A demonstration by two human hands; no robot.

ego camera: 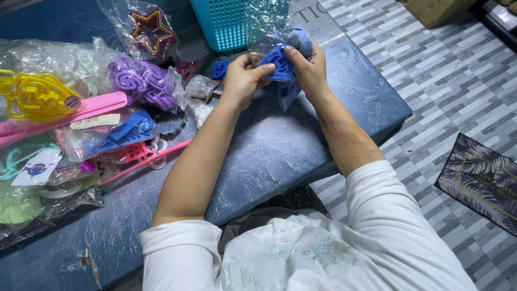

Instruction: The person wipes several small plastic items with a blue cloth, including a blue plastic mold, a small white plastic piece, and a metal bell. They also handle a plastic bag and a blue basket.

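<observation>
- The left hand (pixel 243 78) and right hand (pixel 308 67) met over the far edge of the blue padded table (pixel 280 156), both gripping one blue plastic cut-out piece (pixel 277 63) — thumb and fingertips of each hand pinched on opposite ends of it.
- A clear plastic bag (pixel 280 29) rose from behind the piece and hung crumpled below the right hand; the piece sat at the bag's mouth, held up off the table, probably so that the film could slide over it. Whether it was going in or coming out could not be told.
- A second blue piece (pixel 219 69) lay just beside the left hand, near the far edge.
- Along the left edge lay bagged shapes, seemingly grouped by colour: a purple bundle (pixel 141 82), a yellow piece (pixel 35 96), a red star (pixel 151 31) and a long pink strip (pixel 64 116).
- A turquoise slotted basket (pixel 223 22) stood beyond the far edge — within arm's reach of both hands.
</observation>
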